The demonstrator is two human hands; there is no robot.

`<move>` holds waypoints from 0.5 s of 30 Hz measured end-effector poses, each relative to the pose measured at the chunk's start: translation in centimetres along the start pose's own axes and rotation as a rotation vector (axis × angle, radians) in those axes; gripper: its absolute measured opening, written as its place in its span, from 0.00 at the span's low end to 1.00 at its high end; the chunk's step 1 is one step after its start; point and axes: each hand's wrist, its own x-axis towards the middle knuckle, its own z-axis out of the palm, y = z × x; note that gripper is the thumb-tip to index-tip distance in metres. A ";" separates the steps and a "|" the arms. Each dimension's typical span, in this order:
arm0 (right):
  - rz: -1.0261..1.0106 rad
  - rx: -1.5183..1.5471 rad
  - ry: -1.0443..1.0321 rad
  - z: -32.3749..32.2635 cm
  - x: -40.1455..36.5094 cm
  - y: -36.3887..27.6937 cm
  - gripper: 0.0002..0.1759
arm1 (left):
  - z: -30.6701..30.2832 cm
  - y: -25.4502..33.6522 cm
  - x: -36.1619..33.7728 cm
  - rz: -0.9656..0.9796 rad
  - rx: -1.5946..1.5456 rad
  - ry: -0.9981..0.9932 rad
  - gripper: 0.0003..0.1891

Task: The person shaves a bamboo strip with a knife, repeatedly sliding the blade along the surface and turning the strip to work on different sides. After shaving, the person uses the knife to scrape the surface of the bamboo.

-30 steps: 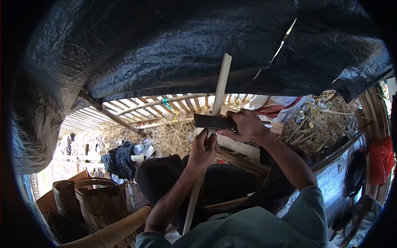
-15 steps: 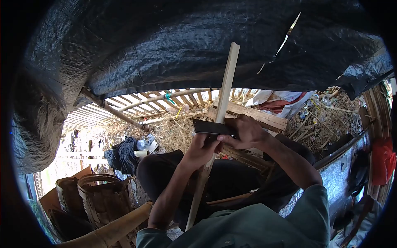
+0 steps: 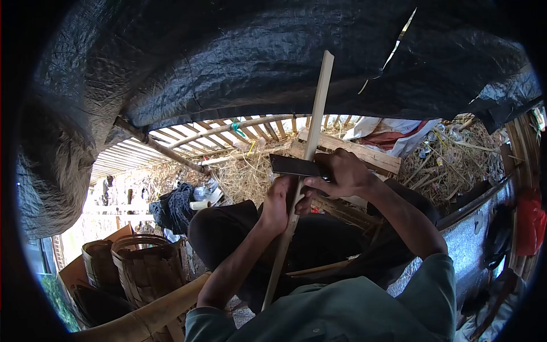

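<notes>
A long pale strip of split bamboo [image 3: 321, 102] stands slanted in front of me, its lower end down by my shirt. My left hand [image 3: 277, 204] is closed around the strip just below a broad dark knife blade [image 3: 292, 166]. In my right hand [image 3: 345, 175] is the knife, its handle hidden by the fingers. The blade lies across the strip, its squared tip pointing left. My right thumb reaches over toward the strip, close to my left fingers.
Woven baskets [image 3: 145, 265] and a thick bamboo pole [image 3: 154, 310] are at the lower left. Ahead lie a wooden plank [image 3: 364, 157], dry straw [image 3: 245, 176] and a white and red sack [image 3: 390, 135]. Black plastic sheeting [image 3: 256, 62] hangs overhead. My bent knees flank the strip.
The view has shifted slightly. My left hand now sits lower and wraps the strip from the side, where before its fingers were up against the blade. The knife remains across the strip.
</notes>
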 end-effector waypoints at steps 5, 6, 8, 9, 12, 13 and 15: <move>-0.077 0.018 0.081 0.1 -0.2 -0.1 0.34 | -0.4 -0.5 0.3 -0.001 0.066 0.125 0.10; -0.130 0.019 0.144 0.5 0.0 0.4 0.34 | -0.2 -0.4 0.3 0.004 0.065 0.130 0.10; -0.177 0.021 0.210 0.8 0.0 0.8 0.34 | 0.2 -0.1 0.2 -0.001 0.139 0.129 0.10; -0.171 0.022 0.213 0.7 -0.1 0.8 0.35 | 0.2 0.3 0.1 -0.012 0.213 0.123 0.10; -0.120 0.025 0.175 0.8 -0.1 0.9 0.36 | 0.3 -0.5 -0.1 -0.027 0.375 0.096 0.12; -0.097 0.025 0.155 0.9 0.0 1.0 0.37 | 0.1 -1.0 0.0 -0.028 0.420 0.085 0.13; -0.080 -0.034 0.154 1.1 -0.1 0.9 0.38 | -0.4 -1.4 0.2 -0.054 0.405 0.118 0.15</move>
